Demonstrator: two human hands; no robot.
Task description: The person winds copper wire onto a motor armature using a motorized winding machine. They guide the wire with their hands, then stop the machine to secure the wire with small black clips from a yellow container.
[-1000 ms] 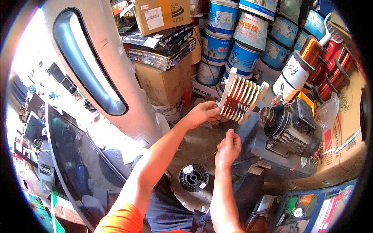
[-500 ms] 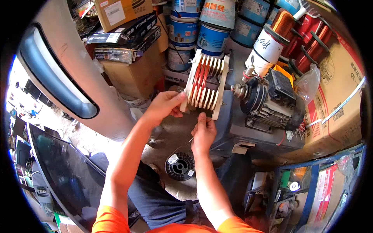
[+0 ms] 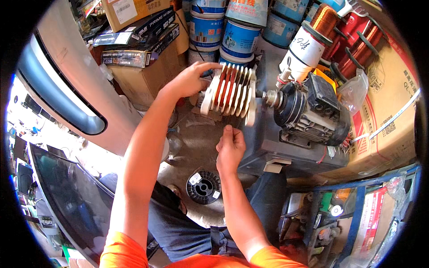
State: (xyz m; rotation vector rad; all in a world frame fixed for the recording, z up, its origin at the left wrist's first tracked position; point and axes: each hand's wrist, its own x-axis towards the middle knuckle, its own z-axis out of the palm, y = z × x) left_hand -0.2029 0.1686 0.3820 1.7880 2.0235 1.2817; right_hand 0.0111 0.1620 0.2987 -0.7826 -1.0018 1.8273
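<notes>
A pale slotted winding former [image 3: 239, 91] with dark red copper wire [image 3: 223, 87] in its left-hand grooves sits on a shaft. My left hand [image 3: 187, 82] is at its left end, index finger stretched out over the top of the end plate; the other fingers are partly hidden. Below the former, apart from it, my right hand [image 3: 231, 149] is closed with thumb and fingertips pinched together. Any thin strand between those fingers is too fine to make out. To the right, the shaft meets a dark electric motor [image 3: 313, 111].
The motor stands on a dark grey bench [image 3: 286, 156]. A black wire spool [image 3: 203, 187] lies on the floor between my legs. Blue-and-white buckets [image 3: 239, 40] stack up behind, with copper wire reels [image 3: 362, 49] at right. Cardboard boxes [image 3: 143, 82] stand at back left.
The former has turned, bringing different sides of its end plates toward me. My left hand has moved up along the end plate and its index finger has stretched out. My right hand stays pinched below.
</notes>
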